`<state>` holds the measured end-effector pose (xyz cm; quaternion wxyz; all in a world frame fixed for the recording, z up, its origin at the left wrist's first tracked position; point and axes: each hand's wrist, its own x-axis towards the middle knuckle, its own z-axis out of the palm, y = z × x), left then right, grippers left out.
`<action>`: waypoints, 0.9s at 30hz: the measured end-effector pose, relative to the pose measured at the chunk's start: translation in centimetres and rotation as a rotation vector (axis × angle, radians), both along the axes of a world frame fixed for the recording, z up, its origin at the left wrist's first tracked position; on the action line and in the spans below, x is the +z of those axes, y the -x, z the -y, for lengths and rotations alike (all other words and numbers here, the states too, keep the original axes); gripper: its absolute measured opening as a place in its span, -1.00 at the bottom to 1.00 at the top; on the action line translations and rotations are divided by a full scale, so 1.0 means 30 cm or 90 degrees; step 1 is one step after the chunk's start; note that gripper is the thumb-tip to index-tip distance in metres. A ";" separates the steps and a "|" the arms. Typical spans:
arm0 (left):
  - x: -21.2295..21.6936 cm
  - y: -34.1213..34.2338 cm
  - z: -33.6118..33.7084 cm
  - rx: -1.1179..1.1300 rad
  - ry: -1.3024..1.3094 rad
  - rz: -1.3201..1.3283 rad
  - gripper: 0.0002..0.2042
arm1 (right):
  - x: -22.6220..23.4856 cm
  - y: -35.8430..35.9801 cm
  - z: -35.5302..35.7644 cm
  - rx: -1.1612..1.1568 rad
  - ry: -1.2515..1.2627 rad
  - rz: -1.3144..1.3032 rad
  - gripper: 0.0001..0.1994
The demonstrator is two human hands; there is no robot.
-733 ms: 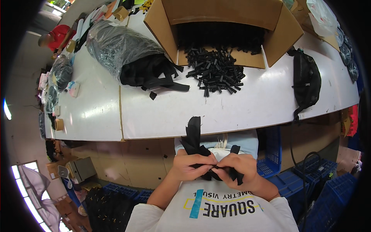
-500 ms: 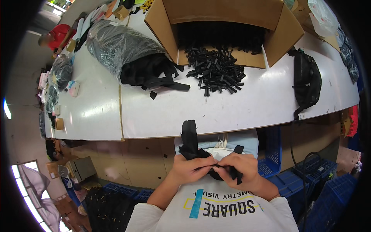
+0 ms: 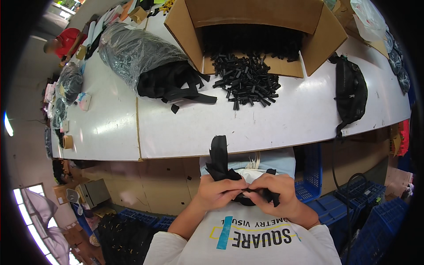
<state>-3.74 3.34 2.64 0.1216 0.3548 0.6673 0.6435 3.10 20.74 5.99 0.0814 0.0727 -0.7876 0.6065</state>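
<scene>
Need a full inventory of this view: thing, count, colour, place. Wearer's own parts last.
Table: one, white, across the middle
Cardboard box: one large, brown, on table, top centre
Small pieces: too many to count, black, piled at box mouth
Plastic wrap: one large bundle, clear, left of box
Fabric strips: several, black, poking from wrap
Pouch: one, black, table right
Tape roll: one, tan, table left
Crates: several, blue, below table
Co-worker: one, red top, upper left
Black cloth: count unclear, black, in both hands
Smaller clutter: too small to tell
Shirt: one, white, printed, lower centre
Left hand: one, bare, pinching cloth
Right hand: one, bare, pinching cloth
</scene>
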 end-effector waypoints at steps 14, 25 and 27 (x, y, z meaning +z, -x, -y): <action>-0.008 -0.002 0.003 -0.002 0.010 -0.029 -0.84 | 0.001 0.003 0.004 -0.001 -0.016 -0.003 -0.80; 0.002 -0.019 0.003 -0.005 0.004 0.060 -0.83 | 0.021 0.010 -0.014 0.025 0.007 0.104 -0.81; 0.001 -0.026 0.006 0.005 0.004 0.057 -0.84 | 0.015 0.016 -0.012 0.041 0.024 0.109 -0.80</action>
